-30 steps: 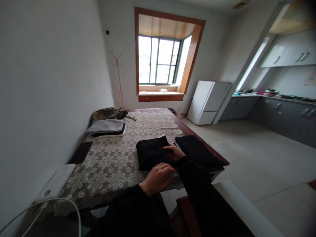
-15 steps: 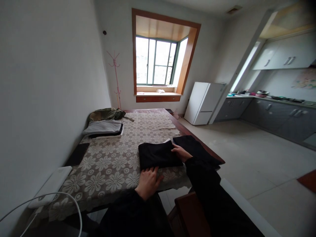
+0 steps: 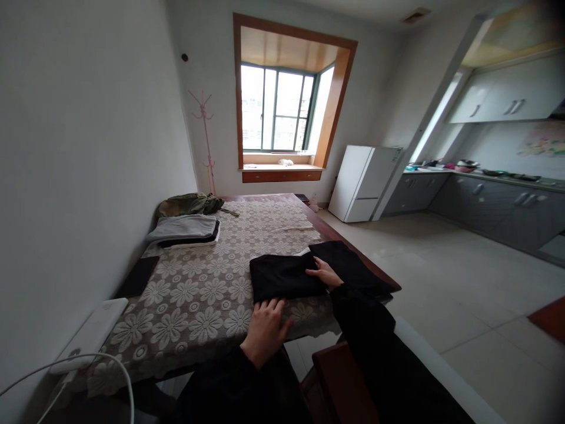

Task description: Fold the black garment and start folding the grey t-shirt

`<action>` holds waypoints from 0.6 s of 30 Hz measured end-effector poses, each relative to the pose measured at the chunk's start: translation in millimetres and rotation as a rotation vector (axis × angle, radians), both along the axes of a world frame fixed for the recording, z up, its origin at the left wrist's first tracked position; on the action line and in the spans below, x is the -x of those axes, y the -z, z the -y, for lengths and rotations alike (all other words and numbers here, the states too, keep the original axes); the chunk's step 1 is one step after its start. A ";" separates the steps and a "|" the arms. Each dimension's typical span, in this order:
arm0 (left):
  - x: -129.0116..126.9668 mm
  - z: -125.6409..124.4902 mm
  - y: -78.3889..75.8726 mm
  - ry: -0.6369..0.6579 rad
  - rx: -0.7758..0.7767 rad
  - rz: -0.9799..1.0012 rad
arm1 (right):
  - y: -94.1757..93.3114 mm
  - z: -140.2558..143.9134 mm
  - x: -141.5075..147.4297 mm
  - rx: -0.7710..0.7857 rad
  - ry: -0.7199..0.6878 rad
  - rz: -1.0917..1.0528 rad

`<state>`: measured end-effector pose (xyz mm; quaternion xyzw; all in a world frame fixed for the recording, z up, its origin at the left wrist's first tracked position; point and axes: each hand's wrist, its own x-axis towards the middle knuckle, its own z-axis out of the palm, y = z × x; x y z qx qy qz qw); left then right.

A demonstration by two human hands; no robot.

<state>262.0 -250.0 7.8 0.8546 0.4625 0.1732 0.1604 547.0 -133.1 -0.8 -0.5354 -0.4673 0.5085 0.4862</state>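
A folded black garment (image 3: 282,275) lies on the lace tablecloth (image 3: 207,294) near the table's front. My right hand (image 3: 327,274) grips its right edge, thumb on top and fingers at the far side. At the near edge, my left hand (image 3: 265,330) rests with its fingers stretched out, the tips touching the cloth. Another dark folded garment (image 3: 348,265) lies just right of the first, along the table's right side. A bit of white cloth (image 3: 304,251) shows behind the black one.
At the back left sit a stack of folded clothes (image 3: 185,227) and an olive-green cloth item (image 3: 189,204). Along the left wall are a flat black object (image 3: 139,277) and a white device (image 3: 90,333) with a cable. A brown wooden seat (image 3: 344,377) stands below the front edge.
The black garment has shifted slightly to the right at its left edge. My right hand's fingers have moved a little along its right edge. My left hand stays at the near edge.
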 end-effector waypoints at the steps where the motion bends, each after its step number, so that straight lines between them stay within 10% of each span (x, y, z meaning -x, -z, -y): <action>1: -0.7 0.3 -0.8 -0.002 -0.001 -0.004 | 0.4 0.9 -2.0 -0.003 0.005 0.009; 12: -7.5 -10.1 -37.3 -0.034 -0.037 0.028 | 3.5 -1.9 -12.0 -0.036 0.001 0.175; 18: -16.9 -69.8 -42.7 -0.041 -0.141 0.058 | -5.3 6.8 -7.0 -0.253 0.149 0.829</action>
